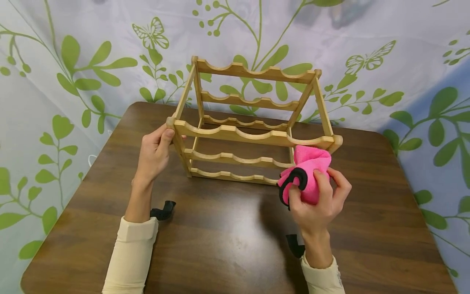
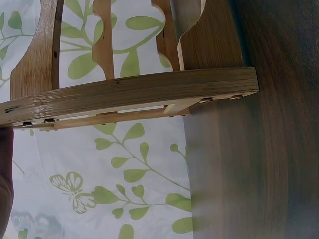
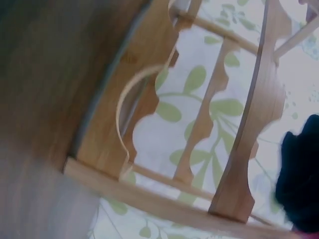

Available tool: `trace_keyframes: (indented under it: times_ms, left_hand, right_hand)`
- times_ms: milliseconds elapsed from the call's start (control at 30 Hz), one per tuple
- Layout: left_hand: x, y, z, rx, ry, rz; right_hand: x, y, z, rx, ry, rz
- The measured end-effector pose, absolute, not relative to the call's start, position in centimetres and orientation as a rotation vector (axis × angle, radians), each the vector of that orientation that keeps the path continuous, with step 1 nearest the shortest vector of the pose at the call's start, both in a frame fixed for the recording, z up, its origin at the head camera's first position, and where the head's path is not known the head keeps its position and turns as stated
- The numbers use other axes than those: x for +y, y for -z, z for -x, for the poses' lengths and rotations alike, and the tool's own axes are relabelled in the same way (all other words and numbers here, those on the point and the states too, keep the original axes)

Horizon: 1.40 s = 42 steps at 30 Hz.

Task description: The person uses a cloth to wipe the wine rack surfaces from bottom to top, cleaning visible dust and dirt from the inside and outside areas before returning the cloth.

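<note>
A light wooden rack (image 1: 238, 134) with scalloped rails in three tiers stands on the brown table. My left hand (image 1: 154, 151) grips its front left post near the top, thumb in front. In the left wrist view, part of that hand shows at the left edge beside the rack's side post (image 2: 134, 94). My right hand (image 1: 321, 204) holds a bunched pink cloth (image 1: 310, 159) with black edging against the front top rail's right end. The right wrist view is blurred; the cloth's dark edging (image 3: 301, 174) appears at its right, beside the scalloped rail (image 3: 249, 129).
The wooden table (image 1: 220, 241) has rounded back corners. Behind it hangs a pale curtain (image 1: 110, 24) with green leaves and butterflies, close to the rack's back. Black curved pieces (image 1: 163, 210) show beside both forearms.
</note>
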State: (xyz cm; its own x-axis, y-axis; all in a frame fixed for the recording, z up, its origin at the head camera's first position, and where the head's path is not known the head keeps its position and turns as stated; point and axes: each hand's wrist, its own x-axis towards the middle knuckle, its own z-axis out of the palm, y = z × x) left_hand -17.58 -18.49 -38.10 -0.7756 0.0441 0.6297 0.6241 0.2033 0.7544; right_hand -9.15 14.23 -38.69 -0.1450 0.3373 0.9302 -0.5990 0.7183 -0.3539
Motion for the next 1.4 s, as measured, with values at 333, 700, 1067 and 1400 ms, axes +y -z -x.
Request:
trace_keyframes:
  times_ms: [333, 700, 1067, 1400]
  left_hand:
    - [-18.8, 38.1, 17.6, -2.004, 1.607, 0.630]
    - [-18.9, 38.0, 17.7, -2.034, 1.594, 0.685]
    - [-19.0, 38.0, 17.9, -2.013, 1.589, 0.723]
    - [-18.9, 38.1, 17.9, -1.979, 1.624, 0.769]
  right_hand:
    - [10.9, 40.2, 9.5, -1.672, -0.503, -0.838]
    - [5.1, 39.9, 10.9, -1.950, -0.405, -1.104]
    - [2.0, 39.7, 14.1, -2.166, -0.332, -1.082]
    - [0.1, 40.4, 14.2, -2.344, -0.268, -0.943]
